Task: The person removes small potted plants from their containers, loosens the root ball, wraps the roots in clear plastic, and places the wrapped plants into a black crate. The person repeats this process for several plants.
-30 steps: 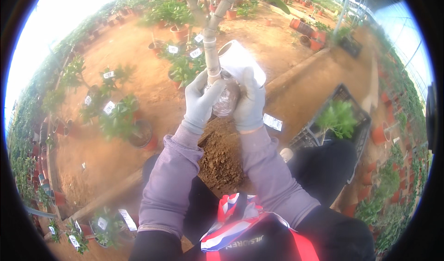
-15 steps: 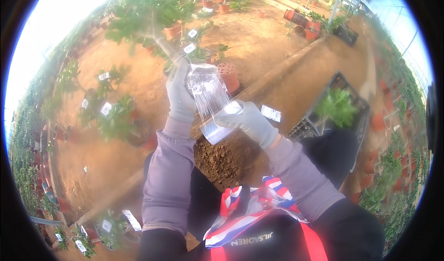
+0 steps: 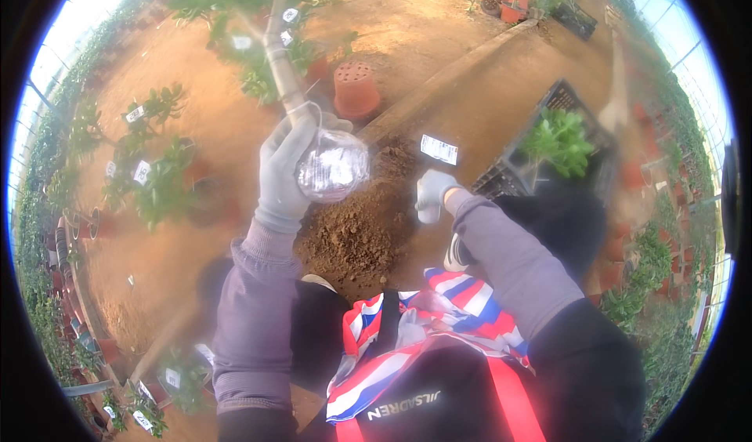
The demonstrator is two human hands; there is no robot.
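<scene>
My left hand (image 3: 286, 174), in a pale grey glove, grips a clear crumpled plastic bag (image 3: 331, 165) held against the base of a small tree's pale stem (image 3: 280, 58). My right hand (image 3: 430, 194), also gloved, hangs lower and to the right, curled, with nothing visible in it, above a heap of loose brown soil (image 3: 356, 226). A white tag (image 3: 439, 149) lies on the ground just past the soil heap.
An upturned terracotta pot (image 3: 356, 89) stands beyond the bag. A black crate (image 3: 552, 148) with a green plant sits at the right. Potted plants with white labels (image 3: 157, 175) line the left. A raised kerb (image 3: 462, 58) runs diagonally across the sandy ground.
Both hands held the bag around the stem a second ago. My right hand has let go and dropped toward the soil, while the left keeps the bag, now bunched up.
</scene>
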